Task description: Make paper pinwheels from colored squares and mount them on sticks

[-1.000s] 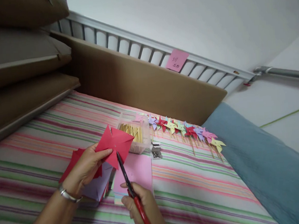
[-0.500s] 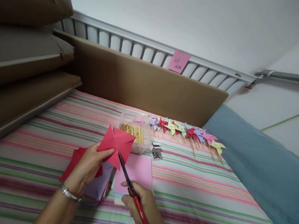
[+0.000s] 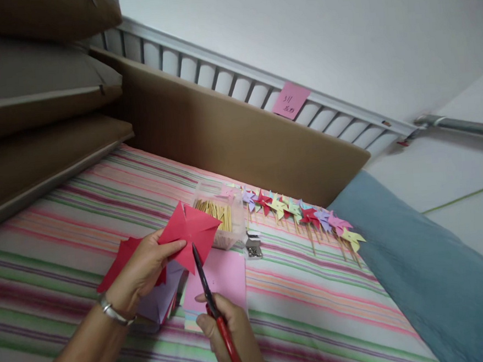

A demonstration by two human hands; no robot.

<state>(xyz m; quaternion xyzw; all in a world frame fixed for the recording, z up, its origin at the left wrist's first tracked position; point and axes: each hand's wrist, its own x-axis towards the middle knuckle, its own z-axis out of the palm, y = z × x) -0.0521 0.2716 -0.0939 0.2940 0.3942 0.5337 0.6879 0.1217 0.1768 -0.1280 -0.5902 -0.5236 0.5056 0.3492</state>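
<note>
My left hand [image 3: 150, 259] pinches a red paper square [image 3: 201, 228] with slits running in from its corners, thumb on top near the middle. In my right hand [image 3: 233, 325] is a pair of scissors [image 3: 225, 336] with red handles and dark blades. The blades look closed, and their tip lies at the inner end of the slit at the square's near corner. Under my left hand, more red cut paper [image 3: 123, 261] rests partly over a stack of lilac paper [image 3: 161, 297]. Beside that, a pile of pink paper squares [image 3: 227, 270] lies beneath the scissors.
Behind the red square stands a clear plastic box [image 3: 238, 214] of thin wooden sticks [image 3: 223, 212]. A small open box of metal pieces [image 3: 253, 249] sits beside it. Finished paper pinwheels [image 3: 310, 217] line the right. A brown board [image 3: 238, 131] and stacked packages [image 3: 48, 139] bound the striped cloth [image 3: 315, 291].
Hands, red square and scissors hold almost the same pose. The whole view has shifted very slightly.
</note>
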